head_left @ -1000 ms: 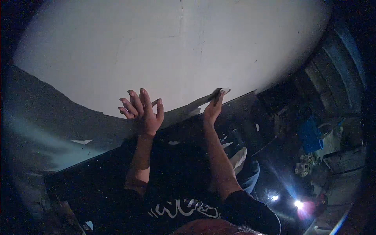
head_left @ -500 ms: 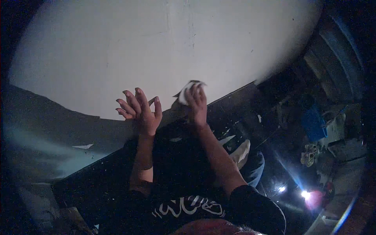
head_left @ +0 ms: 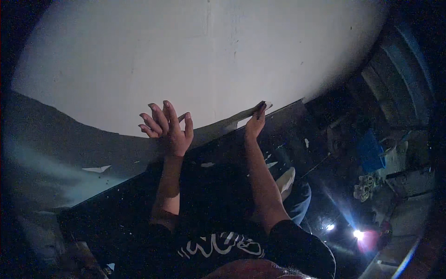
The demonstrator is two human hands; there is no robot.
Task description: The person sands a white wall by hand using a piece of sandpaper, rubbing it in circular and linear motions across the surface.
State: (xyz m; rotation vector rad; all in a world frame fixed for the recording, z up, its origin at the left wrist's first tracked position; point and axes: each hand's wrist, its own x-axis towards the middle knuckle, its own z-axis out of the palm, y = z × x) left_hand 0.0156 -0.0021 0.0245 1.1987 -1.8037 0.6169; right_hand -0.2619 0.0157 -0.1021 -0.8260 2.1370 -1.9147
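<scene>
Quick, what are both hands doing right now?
Left hand: open, no held thing visible.
Right hand: holding a pale piece; too blurry to tell what.

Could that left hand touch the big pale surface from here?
Probably yes: the left hand is spread open at the lower edge of the pale surface, and nothing visible seems to block it.

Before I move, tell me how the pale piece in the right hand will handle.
The pale piece looks small in the right hand, so it is probably light. Its thin, flattish look suggests it may flex and hardly roll.
</scene>
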